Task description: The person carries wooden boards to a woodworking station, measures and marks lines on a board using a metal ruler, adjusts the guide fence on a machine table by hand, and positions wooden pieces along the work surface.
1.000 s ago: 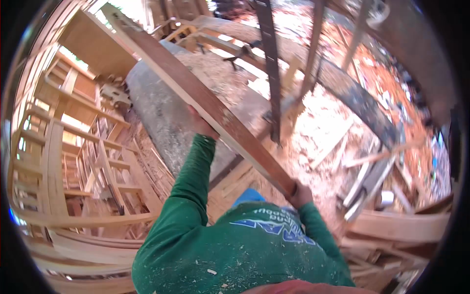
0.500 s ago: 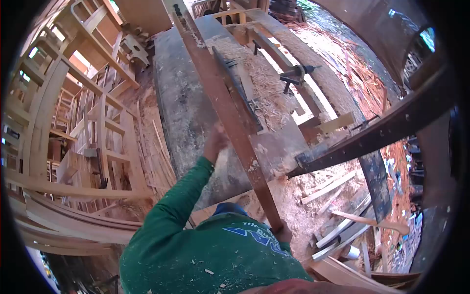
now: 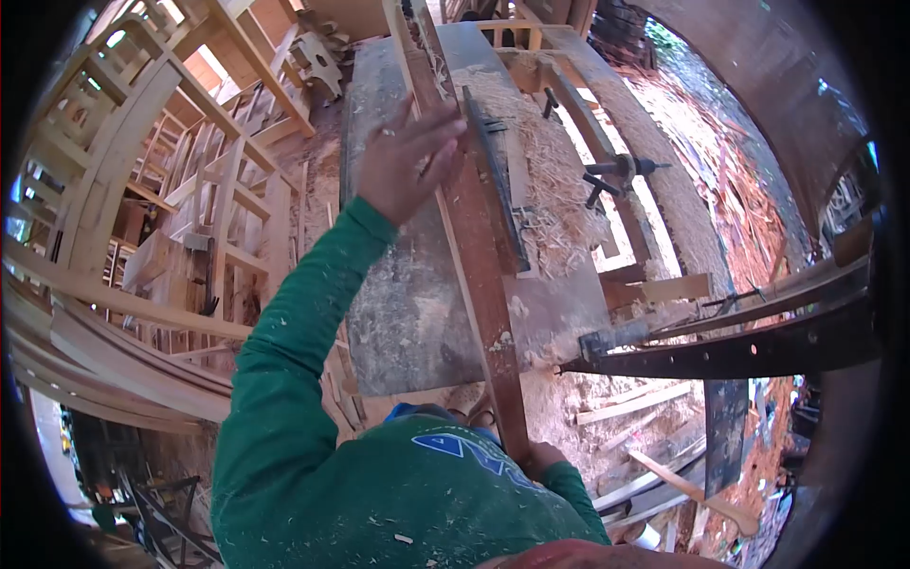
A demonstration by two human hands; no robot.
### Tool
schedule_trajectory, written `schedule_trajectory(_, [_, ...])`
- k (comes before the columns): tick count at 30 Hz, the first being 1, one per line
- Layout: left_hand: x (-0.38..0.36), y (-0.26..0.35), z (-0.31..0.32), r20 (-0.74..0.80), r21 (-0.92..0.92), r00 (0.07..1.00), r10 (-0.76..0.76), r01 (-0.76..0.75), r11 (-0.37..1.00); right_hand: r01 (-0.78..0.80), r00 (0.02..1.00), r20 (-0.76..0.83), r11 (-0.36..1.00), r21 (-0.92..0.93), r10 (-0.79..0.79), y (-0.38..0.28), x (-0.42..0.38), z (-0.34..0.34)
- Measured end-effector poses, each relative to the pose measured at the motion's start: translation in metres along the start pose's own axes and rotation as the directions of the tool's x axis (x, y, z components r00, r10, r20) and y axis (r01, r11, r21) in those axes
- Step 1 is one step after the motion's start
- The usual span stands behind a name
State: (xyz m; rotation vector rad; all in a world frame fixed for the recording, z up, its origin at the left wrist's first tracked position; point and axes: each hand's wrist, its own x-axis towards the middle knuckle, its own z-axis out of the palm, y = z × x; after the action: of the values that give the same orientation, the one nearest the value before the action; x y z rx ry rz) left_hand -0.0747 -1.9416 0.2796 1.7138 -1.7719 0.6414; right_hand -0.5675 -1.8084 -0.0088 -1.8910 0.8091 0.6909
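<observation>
A long reddish-brown wooden board [image 3: 479,256] runs from the far end of the worktable [image 3: 398,313] back toward my body. My left hand [image 3: 412,161] is raised over the board's far half, fingers stretched out, overlapping its face in this view. At the near end, close to my waist, my right hand [image 3: 543,458] is closed around the board's edge, its fingers partly hidden by the wood. Right beside the board lies a dark straight bar [image 3: 498,194] on the tabletop, with wood shavings [image 3: 550,223] spread next to it.
A clamp [image 3: 621,173] sits across a slatted frame on the right of the table. A dark metal beam [image 3: 730,356] juts in from the right. Offcuts [image 3: 635,403] litter the floor there. Pale wooden frames [image 3: 223,228] are stacked at left.
My left hand has gone forward along the board, from beside its middle up to its far half. My right hand stays at the near end. The view has shifted left.
</observation>
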Motion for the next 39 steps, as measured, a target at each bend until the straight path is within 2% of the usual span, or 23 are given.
schedule_trajectory(1, [-0.005,0.005,0.001,-0.023,-0.048,1.0,0.009,-0.01,0.999,0.017,1.0,0.003,1.0,-0.004,-0.017,0.002,0.001,0.002])
schedule_trajectory(4, [-0.017,0.001,0.004,-0.024,-0.043,0.996,-0.084,0.083,0.996,-0.045,0.999,-0.008,0.998,-0.039,0.044,0.011,0.013,0.021])
schedule_trajectory(7, [-0.006,-0.006,-0.003,-0.136,-0.278,0.97,-0.203,0.159,0.947,-0.096,0.995,-0.035,0.995,-0.018,0.095,0.007,0.017,0.034])
schedule_trajectory(10, [0.028,-0.018,-0.018,-0.207,-0.368,0.872,-0.443,0.351,0.861,-0.183,0.98,-0.077,0.982,0.035,0.185,-0.015,0.001,0.026])
schedule_trajectory(13, [0.055,-0.036,-0.026,-0.106,-0.24,0.955,-0.277,0.245,0.939,-0.18,0.976,-0.112,0.982,0.06,0.186,-0.013,0.003,0.033])
schedule_trajectory(16, [0.061,-0.042,-0.027,-0.052,-0.114,0.991,-0.124,0.118,0.986,-0.202,0.976,-0.086,0.979,-0.036,0.198,-0.02,-0.003,0.028])
schedule_trajectory(19, [0.05,-0.041,-0.016,-0.128,-0.138,0.974,-0.187,0.169,0.976,-0.225,0.965,-0.134,0.974,0.032,0.227,-0.027,-0.005,0.032])
schedule_trajectory(22, [0.036,-0.041,0.004,-0.296,-0.269,0.936,-0.189,0.109,0.957,-0.332,0.934,-0.121,0.942,0.039,0.335,-0.035,-0.008,0.034])
schedule_trajectory(23, [0.035,-0.04,0.007,-0.299,-0.315,0.93,-0.212,0.113,0.942,-0.352,0.924,-0.127,0.931,0.093,0.362,-0.04,-0.01,0.033])
schedule_trajectory(25, [0.034,-0.035,0.009,-0.291,-0.409,0.921,-0.259,0.125,0.904,-0.438,0.879,-0.168,0.895,0.084,0.446,-0.048,-0.011,0.039])
schedule_trajectory(28, [0.034,-0.045,0.015,-0.243,-0.53,0.934,-0.262,0.098,0.843,-0.515,0.813,-0.223,0.843,0.157,0.538,-0.062,-0.016,0.042])
schedule_trajectory(30, [0.034,-0.057,0.027,-0.281,-0.553,0.934,-0.222,0.032,0.833,-0.376,0.861,-0.28,0.902,0.21,0.424,-0.036,-0.024,0.047])
schedule_trajectory(31, [0.035,-0.066,0.039,-0.363,-0.56,0.918,-0.161,-0.077,0.825,-0.366,0.85,-0.339,0.915,0.169,0.403,-0.024,-0.031,0.037])
schedule_trajectory(32, [0.036,-0.06,0.034,-0.34,-0.58,0.923,-0.18,-0.055,0.812,-0.361,0.836,-0.397,0.924,0.123,0.38,-0.011,-0.044,0.02])
schedule_trajectory(33, [0.037,-0.055,0.032,-0.306,-0.614,0.931,-0.2,-0.032,0.789,-0.387,0.739,-0.55,0.914,0.126,0.389,0.003,-0.059,-0.003])
schedule_trajectory(34, [0.038,-0.049,0.028,-0.269,-0.645,0.938,-0.22,-0.006,0.764,-0.55,0.611,-0.553,0.806,0.218,0.566,0.015,-0.076,-0.04])
schedule_trajectory(35, [0.038,-0.057,0.035,-0.294,-0.628,0.94,-0.173,-0.054,0.776,-0.586,0.359,-0.798,0.783,0.211,0.484,0.004,-0.106,-0.077])
schedule_trajectory(36, [0.036,-0.058,0.04,-0.305,-0.671,0.932,-0.196,-0.064,0.738,-0.544,0.093,-0.871,0.757,0.361,0.482,-0.016,-0.137,-0.123])
schedule_trajectory(37, [0.035,-0.058,0.044,-0.312,-0.704,0.923,-0.225,-0.066,0.707,-0.334,-0.121,-0.906,0.843,0.421,0.405,-0.044,-0.176,-0.165])
schedule_trajectory(38, [0.032,-0.062,0.047,-0.241,-0.738,0.925,-0.295,0.022,0.674,-0.292,-0.264,-0.924,0.89,0.351,0.277,-0.047,-0.201,-0.2])
schedule_trajectory(39, [0.031,-0.065,0.049,-0.163,-0.759,0.918,-0.362,0.117,0.64,-0.206,-0.453,-0.882,0.947,0.246,0.13,-0.058,-0.222,-0.231])
